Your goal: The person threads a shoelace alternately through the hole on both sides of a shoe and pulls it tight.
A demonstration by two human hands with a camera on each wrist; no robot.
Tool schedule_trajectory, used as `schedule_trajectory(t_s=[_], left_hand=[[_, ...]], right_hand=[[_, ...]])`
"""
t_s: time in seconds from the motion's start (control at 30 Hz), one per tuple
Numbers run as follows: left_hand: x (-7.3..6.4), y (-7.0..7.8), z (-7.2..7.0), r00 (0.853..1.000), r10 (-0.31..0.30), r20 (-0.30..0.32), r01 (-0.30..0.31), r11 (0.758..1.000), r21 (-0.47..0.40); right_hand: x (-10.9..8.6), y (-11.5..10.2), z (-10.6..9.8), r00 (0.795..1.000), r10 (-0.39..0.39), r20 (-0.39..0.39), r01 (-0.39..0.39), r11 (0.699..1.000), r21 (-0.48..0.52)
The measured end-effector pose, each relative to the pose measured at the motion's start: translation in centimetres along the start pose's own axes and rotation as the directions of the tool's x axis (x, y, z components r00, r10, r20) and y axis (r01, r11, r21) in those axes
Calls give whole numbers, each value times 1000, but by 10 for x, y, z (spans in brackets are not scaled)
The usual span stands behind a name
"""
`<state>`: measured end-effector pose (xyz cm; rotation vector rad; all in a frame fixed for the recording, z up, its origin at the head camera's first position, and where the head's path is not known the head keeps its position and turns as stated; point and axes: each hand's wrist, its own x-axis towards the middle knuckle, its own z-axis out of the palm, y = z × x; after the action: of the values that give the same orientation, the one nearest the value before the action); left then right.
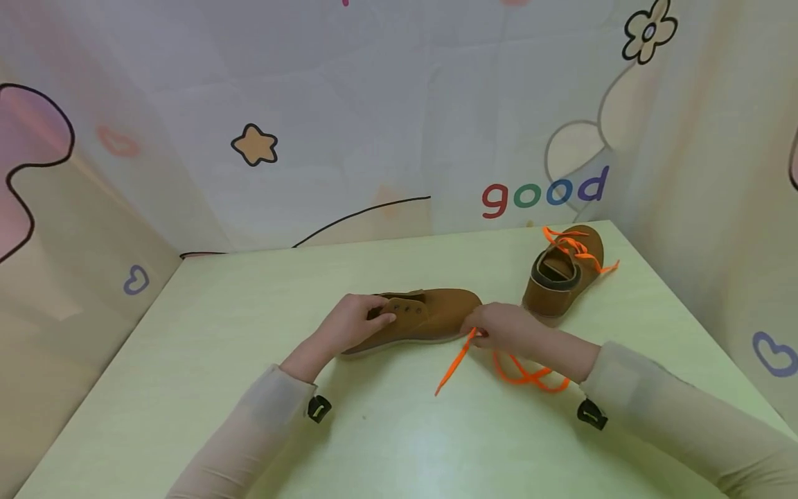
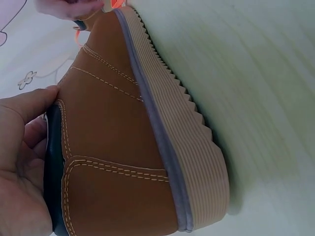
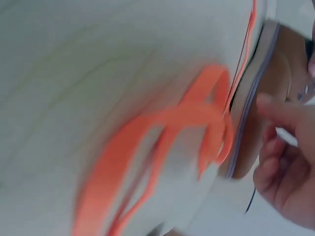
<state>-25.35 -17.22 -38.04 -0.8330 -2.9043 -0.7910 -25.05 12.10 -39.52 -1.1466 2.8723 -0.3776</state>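
A brown shoe [image 1: 442, 315] lies on the table with its toe to the right; its eyelets hold no lace. My left hand [image 1: 352, 320] grips the shoe's collar, thumb outside and fingers inside the opening, plainest in the left wrist view. By the toe is my right hand [image 1: 508, 329], its fingers loosely bent. A loose orange lace [image 3: 182, 113] runs along the sole, below those fingers and apart from them in the right wrist view. From above, part of the lace is hidden under the right hand.
A second brown shoe [image 1: 564, 274], laced in orange, stands at the back right of the pale green table [image 1: 262, 291]. Behind the table hangs a printed cloth [image 1: 361, 125], with more cloth at both sides.
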Motion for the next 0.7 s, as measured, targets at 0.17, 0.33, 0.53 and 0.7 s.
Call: schedule_trajectory(t_s=[0.17, 0.33, 0.53, 0.7], left_hand=[[-1, 2, 0, 1000, -11, -1, 11, 1000, 8], [2, 4, -1, 1000, -5, 6, 5, 1000, -5], [6, 9, -2, 998, -62, 2, 62, 997, -49], [12, 15, 0, 993, -116, -4, 115, 990, -76]], right_hand=[[5, -26, 7, 970, -194, 148, 192, 981, 31], [12, -40, 12, 956, -161, 245, 161, 987, 21], [18, -41, 20, 925, -325, 196, 330, 944, 10], [18, -41, 19, 952, -288, 109, 289, 957, 3]])
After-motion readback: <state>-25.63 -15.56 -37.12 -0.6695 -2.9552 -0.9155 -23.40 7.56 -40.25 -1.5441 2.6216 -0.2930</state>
